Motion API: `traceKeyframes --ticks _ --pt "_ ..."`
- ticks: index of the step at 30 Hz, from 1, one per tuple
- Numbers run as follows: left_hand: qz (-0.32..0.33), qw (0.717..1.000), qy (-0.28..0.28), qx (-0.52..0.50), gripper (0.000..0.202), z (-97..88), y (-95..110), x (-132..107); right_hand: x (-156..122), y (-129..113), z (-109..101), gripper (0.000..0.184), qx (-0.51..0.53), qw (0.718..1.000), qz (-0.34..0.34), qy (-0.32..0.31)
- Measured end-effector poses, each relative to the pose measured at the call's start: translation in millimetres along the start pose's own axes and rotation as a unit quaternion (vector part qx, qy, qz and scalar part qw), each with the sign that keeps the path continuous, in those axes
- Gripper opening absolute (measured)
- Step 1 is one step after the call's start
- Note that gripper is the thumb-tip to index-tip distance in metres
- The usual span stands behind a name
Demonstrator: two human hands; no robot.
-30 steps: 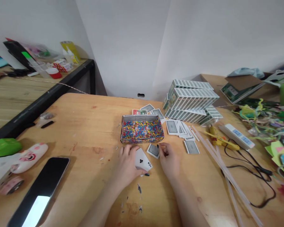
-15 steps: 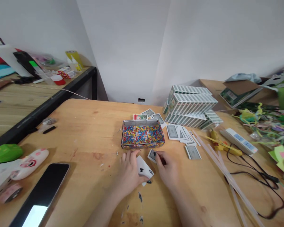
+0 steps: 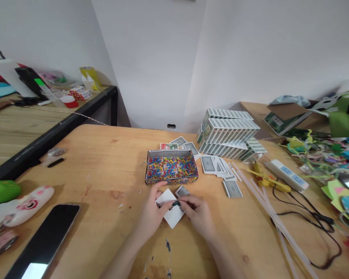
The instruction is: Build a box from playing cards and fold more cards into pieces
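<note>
A white-faced playing card [image 3: 172, 221] is tilted between my hands in front of the open box. My left hand [image 3: 149, 211] holds it by the left side, thumb over the face, partly covering the black marks. My right hand [image 3: 199, 217] is closed, its thumb and fingertips pinching the card's upper right edge beside the left thumb. Just behind the fingers a card with a grey patterned back [image 3: 182, 190] shows in part; whether it is held or lies on the table I cannot tell. The shallow box [image 3: 172, 181] has a colourful patterned lining.
Grey-backed cards [image 3: 208, 164] lie fanned right of the box, near stacked striped card boxes [image 3: 231, 131]. Further right are a yellow glue gun [image 3: 258, 174], clear glue sticks [image 3: 275, 211], cables and a power strip [image 3: 287, 175]. A phone [image 3: 46, 236] lies at left.
My right hand has moved from the patterned-back card to the card in my left hand. That card has turned, and my left thumb now lies across its face. The view has shifted slightly.
</note>
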State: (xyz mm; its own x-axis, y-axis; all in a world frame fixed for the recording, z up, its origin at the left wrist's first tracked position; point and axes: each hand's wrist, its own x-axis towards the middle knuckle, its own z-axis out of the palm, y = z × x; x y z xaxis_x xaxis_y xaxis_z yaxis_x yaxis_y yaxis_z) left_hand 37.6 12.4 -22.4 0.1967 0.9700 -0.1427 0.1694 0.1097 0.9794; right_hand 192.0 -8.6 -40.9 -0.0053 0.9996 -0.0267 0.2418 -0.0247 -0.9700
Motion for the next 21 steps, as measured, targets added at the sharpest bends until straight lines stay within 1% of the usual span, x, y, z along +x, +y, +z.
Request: traceKeyframes --ticks 2,6,8,10,12,13,17,21 --pt "-0.009 0.999 0.011 -0.041 0.046 -0.3 0 1 -1 -1 2 0.02 0.067 0.997 0.037 -0.013" --pt "-0.01 0.997 0.021 -0.071 0.043 0.3 -1 0 -2 -5 5 0.025 0.167 0.981 0.086 -0.054" --pt "-0.005 0.996 -0.004 -0.094 0.037 1.0 0 -2 -2 -8 4 0.027 0.198 0.975 0.095 -0.045" --pt "0.001 0.992 -0.046 -0.119 0.03 1.9 2 -4 -2 -10 3 0.027 0.225 0.969 0.094 -0.028" --pt "-0.007 0.987 -0.081 -0.138 0.029 2.9 3 -5 -2 -11 3 0.026 0.245 0.965 0.086 -0.02" --pt "-0.017 0.985 -0.088 -0.145 0.03 3.4 3 -5 -2 -11 3 0.026 0.252 0.964 0.083 -0.022" --pt "-0.06 0.984 -0.073 -0.151 0.037 6.0 1 -6 -2 -9 5 0.025 0.278 0.957 0.078 -0.036" --pt "-0.081 0.983 -0.056 -0.152 0.04 8.0 -4 -6 -4 -7 8 0.025 0.309 0.946 0.086 -0.052"
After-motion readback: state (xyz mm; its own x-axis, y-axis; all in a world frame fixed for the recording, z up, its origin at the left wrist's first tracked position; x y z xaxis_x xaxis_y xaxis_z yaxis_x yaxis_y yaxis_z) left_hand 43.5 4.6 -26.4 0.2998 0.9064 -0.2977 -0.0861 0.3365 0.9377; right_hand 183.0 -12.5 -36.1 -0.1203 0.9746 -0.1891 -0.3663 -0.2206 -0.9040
